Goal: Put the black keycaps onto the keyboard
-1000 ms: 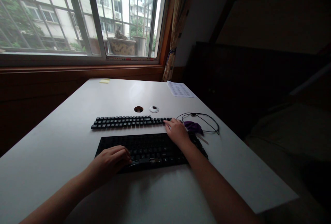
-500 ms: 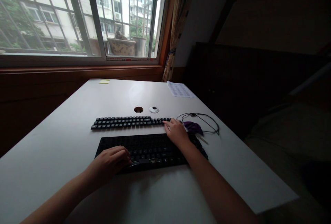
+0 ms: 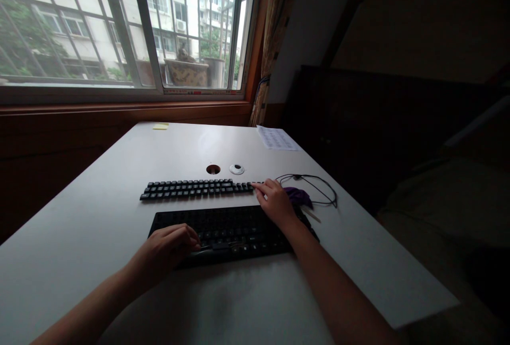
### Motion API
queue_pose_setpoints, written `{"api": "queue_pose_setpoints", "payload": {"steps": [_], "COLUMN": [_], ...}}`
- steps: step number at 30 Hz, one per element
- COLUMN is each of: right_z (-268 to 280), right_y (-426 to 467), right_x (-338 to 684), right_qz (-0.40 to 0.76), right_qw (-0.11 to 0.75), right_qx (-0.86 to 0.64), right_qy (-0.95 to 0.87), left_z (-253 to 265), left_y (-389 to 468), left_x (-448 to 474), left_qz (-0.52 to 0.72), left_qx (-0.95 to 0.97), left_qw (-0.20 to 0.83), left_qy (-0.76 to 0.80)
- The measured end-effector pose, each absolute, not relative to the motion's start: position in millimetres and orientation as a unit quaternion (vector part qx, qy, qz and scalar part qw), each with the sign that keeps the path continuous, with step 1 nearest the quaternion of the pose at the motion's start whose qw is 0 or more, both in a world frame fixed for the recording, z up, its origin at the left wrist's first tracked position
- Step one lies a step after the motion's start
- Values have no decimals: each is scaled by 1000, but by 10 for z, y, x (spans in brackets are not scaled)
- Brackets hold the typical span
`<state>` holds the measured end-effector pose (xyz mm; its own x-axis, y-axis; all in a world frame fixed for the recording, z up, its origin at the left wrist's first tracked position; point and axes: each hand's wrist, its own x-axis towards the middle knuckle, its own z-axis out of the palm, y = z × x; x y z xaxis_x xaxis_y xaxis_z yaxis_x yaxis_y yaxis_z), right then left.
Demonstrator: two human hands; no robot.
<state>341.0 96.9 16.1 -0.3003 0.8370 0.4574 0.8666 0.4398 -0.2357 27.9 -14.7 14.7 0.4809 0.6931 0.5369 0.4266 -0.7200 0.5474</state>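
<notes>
A black keyboard (image 3: 235, 224) lies on the white desk, and rows of loose black keycaps (image 3: 191, 188) are lined up behind it. Over the keyboard's left front part, my left hand (image 3: 169, 244) is closed around what looks like a keycap puller (image 3: 221, 247), a thin tool with a dark middle and wire at its end. My right hand (image 3: 274, 201) reaches across the keyboard to the right end of the keycap rows. Its thumb and forefinger are pinched at a keycap (image 3: 250, 185) there; the fingers partly hide it.
Right of my right hand lie a purple cloth (image 3: 298, 196), a thin flat strip (image 3: 313, 215) and a looped black cable (image 3: 332, 191). Farther back are a round desk hole (image 3: 213, 169), a white ring cover (image 3: 237, 169), a printed sheet (image 3: 277, 139) and yellow sticky notes (image 3: 161, 126).
My right hand has shifted slightly right and back along the end of the keycap rows. My left hand has moved a little left with the keycap puller.
</notes>
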Motion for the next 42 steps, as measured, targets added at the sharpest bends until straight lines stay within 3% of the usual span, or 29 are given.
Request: {"api": "queue_pose_setpoints", "payload": {"steps": [6,11,14,17,24,27,33,42], "right_z": [259,341,390,440,576,684,612,313], "right_y": [845,539,348,227,305,383,428,348], "right_x": [3428,3098,2871,2742,2911,3227,4028,4314], "right_qz": [144,444,626,659,515,359,62,-14], "right_qw": [297,309,313,342,457,498,494,459], "right_qx": [-392,-292,-214,-213,-310,-425,-559,-593], "right_qy": [-859,-789,-682,-635,-656,-665,-663,-661], "left_z": [226,192,210,235,185,187,220,76], "left_y": [-197,-242,-263,-267,-183,-126,-23,83], "left_x": [222,210,234,272,288,199,14,-111], "left_qz": [459,502,494,462,368,332,304,273], "left_qx": [765,693,705,757,860,873,878,867], "left_qw": [218,282,270,219,99,59,-8,-16], "left_qy": [396,434,431,406,340,353,370,416]}}
